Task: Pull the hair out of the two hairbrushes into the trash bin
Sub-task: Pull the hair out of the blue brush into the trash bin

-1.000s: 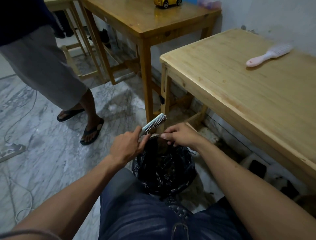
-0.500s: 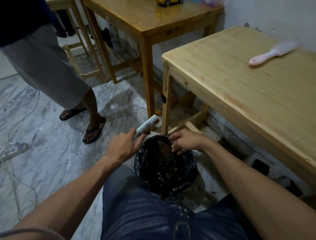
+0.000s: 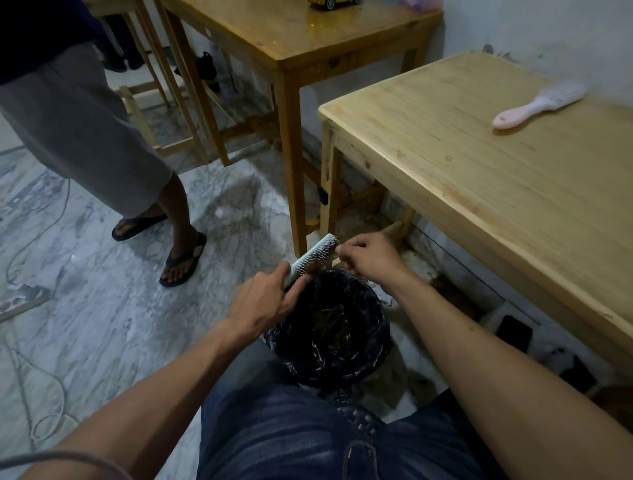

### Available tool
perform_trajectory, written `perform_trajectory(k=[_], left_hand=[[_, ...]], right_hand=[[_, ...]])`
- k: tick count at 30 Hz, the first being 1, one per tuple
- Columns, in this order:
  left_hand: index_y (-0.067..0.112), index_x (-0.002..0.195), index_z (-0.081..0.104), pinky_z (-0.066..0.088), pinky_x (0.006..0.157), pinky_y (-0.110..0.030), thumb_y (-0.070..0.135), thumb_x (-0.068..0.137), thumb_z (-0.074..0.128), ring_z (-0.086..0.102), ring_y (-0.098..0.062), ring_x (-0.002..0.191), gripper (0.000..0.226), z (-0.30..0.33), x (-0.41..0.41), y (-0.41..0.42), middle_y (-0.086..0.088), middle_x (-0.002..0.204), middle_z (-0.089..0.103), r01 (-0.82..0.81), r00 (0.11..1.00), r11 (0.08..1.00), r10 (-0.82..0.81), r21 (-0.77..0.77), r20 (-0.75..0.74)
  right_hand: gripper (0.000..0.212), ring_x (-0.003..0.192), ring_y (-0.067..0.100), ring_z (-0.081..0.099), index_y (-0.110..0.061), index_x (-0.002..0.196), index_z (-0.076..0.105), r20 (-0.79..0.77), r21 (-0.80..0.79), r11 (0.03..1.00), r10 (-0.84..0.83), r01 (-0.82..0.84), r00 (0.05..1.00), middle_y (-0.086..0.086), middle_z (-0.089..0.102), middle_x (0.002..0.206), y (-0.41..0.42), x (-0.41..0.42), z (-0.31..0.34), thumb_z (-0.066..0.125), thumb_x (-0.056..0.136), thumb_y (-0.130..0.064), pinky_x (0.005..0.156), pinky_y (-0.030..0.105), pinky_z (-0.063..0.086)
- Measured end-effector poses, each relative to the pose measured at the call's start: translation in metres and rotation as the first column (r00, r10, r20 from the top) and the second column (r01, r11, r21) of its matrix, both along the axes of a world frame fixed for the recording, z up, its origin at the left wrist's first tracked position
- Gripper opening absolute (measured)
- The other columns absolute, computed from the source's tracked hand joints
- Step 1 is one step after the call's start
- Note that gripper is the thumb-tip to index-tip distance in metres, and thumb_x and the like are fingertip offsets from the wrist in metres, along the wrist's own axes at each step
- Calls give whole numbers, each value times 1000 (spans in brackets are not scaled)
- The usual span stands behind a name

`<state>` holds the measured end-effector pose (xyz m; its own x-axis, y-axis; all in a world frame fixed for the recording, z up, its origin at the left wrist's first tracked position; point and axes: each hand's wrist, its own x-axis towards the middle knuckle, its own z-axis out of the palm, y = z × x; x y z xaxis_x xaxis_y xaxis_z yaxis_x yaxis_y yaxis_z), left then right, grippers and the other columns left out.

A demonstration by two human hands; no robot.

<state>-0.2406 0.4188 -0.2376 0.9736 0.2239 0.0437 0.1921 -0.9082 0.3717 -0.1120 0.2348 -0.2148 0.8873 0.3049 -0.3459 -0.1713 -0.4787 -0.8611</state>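
My left hand [image 3: 263,301] grips the handle of a pale blue hairbrush [image 3: 313,257], held tilted over the far rim of a trash bin [image 3: 376,342] lined with a black bag. Brown hair sits among the bristles near the brush tip. My right hand [image 3: 368,255] pinches at that hair at the tip, fingers closed on strands. A second hairbrush [image 3: 537,102], pink-handled with a white head, lies on the light wooden table [image 3: 479,192] at the right, far from both hands.
A person in grey shorts and sandals [image 3: 181,257] stands on the marble floor to the left. A darker wooden table [image 3: 308,41] with a yellow toy car [image 3: 330,3] stands behind the bin. Cables [image 3: 41,212] trail across the floor.
My right hand rose from the bin's mouth back up to the brush tip and pinched the hair there. My left hand kept hold of the brush.
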Motion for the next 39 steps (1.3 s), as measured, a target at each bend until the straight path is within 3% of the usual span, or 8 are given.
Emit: perform_trajectory(k=[8, 14, 18, 22, 26, 29, 34, 39], left_hand=[[17, 92, 57, 42, 50, -34, 63, 95, 40, 58, -24, 57, 50, -7, 5, 28, -8, 71, 64, -206, 974, 978, 206, 1, -96], [19, 95, 57, 41, 46, -31, 66, 94, 40, 57, -21, 54, 50, -2, 8, 21, -3, 66, 61, -162, 983, 987, 162, 7, -81], [20, 100, 56, 40, 45, -29, 64, 95, 42, 57, -19, 51, 46, 1, 9, 10, -1, 65, 59, -66, 998, 998, 66, -2, -26], [21, 98, 55, 40, 45, -28, 64, 95, 43, 57, -18, 50, 44, 3, 11, 2, -2, 65, 61, -35, 999, 998, 35, -50, 2], [22, 98, 55, 52, 52, -37, 68, 93, 39, 62, -22, 55, 49, 5, 13, -2, -4, 67, 65, -30, 1000, 995, 30, -98, 3], [22, 99, 55, 48, 54, -34, 66, 96, 34, 62, -17, 59, 49, 10, 15, -3, -2, 71, 65, -63, 998, 975, 57, -214, -36], [19, 92, 55, 41, 53, -32, 42, 101, 41, 50, -18, 56, 29, 11, 14, 13, 1, 69, 53, -200, 979, 798, 143, -569, -143], [16, 89, 48, 32, 42, -27, 21, 93, 44, 40, -17, 48, 8, 16, 18, 26, -5, 66, 42, -343, 937, 591, 272, -730, -220]], right_hand=[[21, 64, 16, 63, -18, 69, 69, 7, 22, 1000, -21, 21, 1000, -3, 67, 63, -10, -1, 8, 70, 88, -25, 69, 38, 56], [26, 70, 26, 75, -21, 66, 57, -37, -29, 1000, -3, 2, 999, 4, 76, 64, -11, -3, 1, 71, 87, -28, 82, 50, 61], [11, 71, 21, 71, -17, 89, 64, -95, -35, 999, 33, -37, 995, 9, 73, 82, -6, -6, -1, 73, 86, -11, 74, 39, 61], [35, 92, 20, 72, -19, 123, 60, -146, -34, 987, 149, -156, 978, 6, 72, 102, -2, -10, 8, 65, 90, -13, 75, 35, 61], [26, 87, 16, 73, -16, 117, 70, -248, 36, 947, 318, -320, 915, 0, 77, 97, -1, -16, 8, 71, 92, -22, 70, 29, 57], [6, 74, 15, 69, -15, 98, 77, -156, -18, 944, 322, -329, 934, 7, 77, 95, -1, -16, -4, 72, 94, -18, 64, 26, 55], [14, 62, 13, 64, -21, 83, 76, -73, -242, 940, 230, -241, 970, 2, 72, 68, -16, -2, -7, 72, 96, -16, 66, 30, 55], [12, 79, 21, 74, -4, 98, 79, -83, -474, 850, 217, -230, 973, 10, 77, 85, -35, 0, -18, 74, 93, -13, 79, 39, 61]])
